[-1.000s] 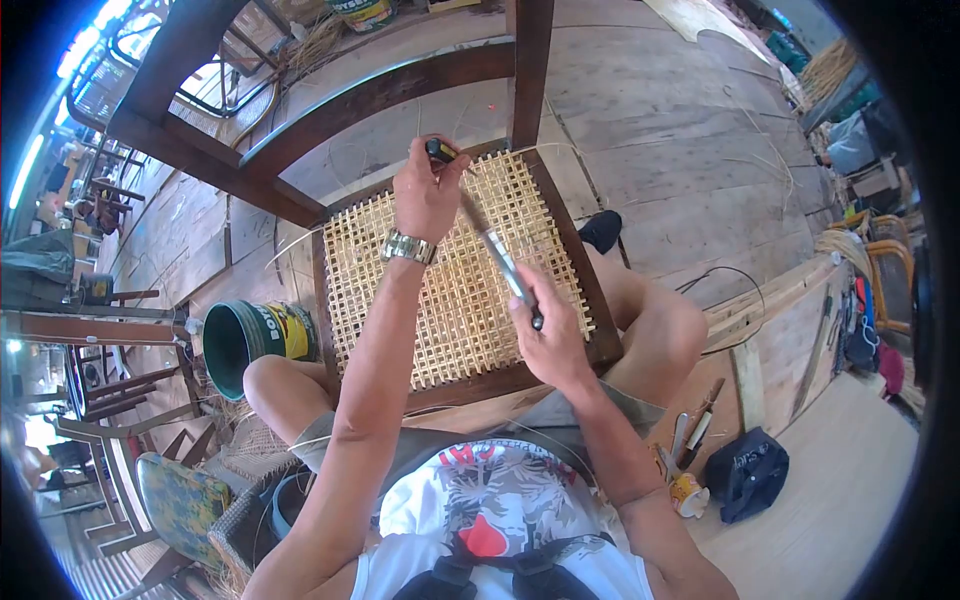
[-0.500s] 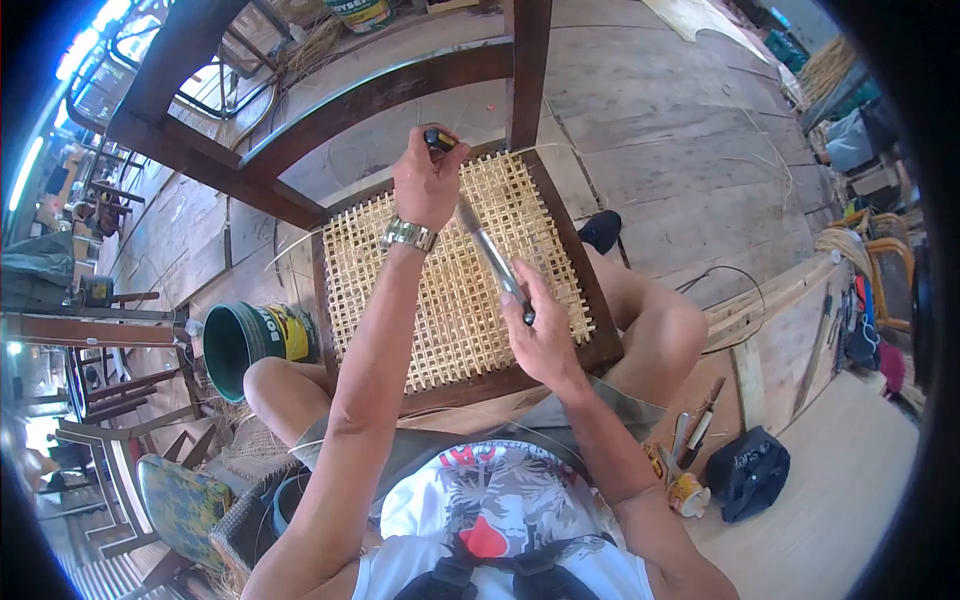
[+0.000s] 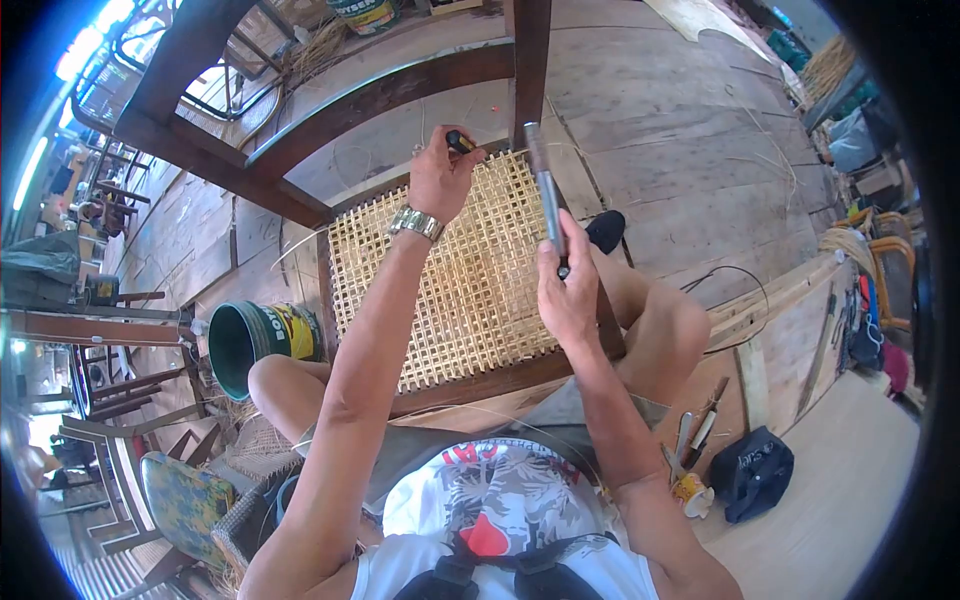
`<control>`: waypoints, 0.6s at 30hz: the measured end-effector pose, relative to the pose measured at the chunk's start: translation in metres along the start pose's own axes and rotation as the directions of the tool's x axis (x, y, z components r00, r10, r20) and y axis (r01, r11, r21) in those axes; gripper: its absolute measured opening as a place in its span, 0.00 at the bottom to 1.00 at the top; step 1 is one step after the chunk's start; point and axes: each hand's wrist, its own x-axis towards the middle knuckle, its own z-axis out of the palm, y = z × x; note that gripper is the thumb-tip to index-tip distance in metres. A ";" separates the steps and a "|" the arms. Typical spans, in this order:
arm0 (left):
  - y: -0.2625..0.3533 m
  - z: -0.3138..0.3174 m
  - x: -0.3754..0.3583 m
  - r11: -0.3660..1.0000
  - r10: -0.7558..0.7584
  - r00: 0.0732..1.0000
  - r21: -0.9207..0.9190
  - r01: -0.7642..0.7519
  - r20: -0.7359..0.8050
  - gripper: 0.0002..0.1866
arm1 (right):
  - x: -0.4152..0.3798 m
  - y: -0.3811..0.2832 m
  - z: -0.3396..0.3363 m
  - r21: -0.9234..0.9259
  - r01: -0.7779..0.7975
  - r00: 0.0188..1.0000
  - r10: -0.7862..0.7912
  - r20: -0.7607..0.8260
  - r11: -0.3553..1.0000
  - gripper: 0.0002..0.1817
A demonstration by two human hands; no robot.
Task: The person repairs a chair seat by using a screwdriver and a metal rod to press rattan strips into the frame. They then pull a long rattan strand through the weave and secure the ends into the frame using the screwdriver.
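A woven cane seat (image 3: 440, 300) in a dark wooden chair frame (image 3: 380, 90) lies across my lap. My left hand (image 3: 440, 182), a metal watch on its wrist, is closed around a tool with a black handle (image 3: 460, 142) at the seat's far edge. The tool's working end is hidden beneath my hand. In my right hand (image 3: 568, 300) is a silver metal bar (image 3: 547, 195) with a dark end, gripped near its lower part. The bar points up and away over the seat's right side, apart from the black handle.
A green bucket (image 3: 235, 345) stands by my left knee. To my right are several hand tools (image 3: 705, 430), a small cup (image 3: 690, 492) and a dark blue bag (image 3: 750, 475). A patterned cushion (image 3: 185, 505) and other chair frames are at the left. Loose cane strands lie on the wooden floor.
My right hand has swung the metal bar up and to the right, away from my left hand. My left hand and its tool have shifted slightly right.
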 end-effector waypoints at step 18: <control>0.011 -0.026 -0.029 0.999 0.015 1.000 -0.033 -0.016 -0.006 0.14 | -0.051 -0.023 0.020 -0.041 -0.126 0.989 0.129 0.075 0.991 0.27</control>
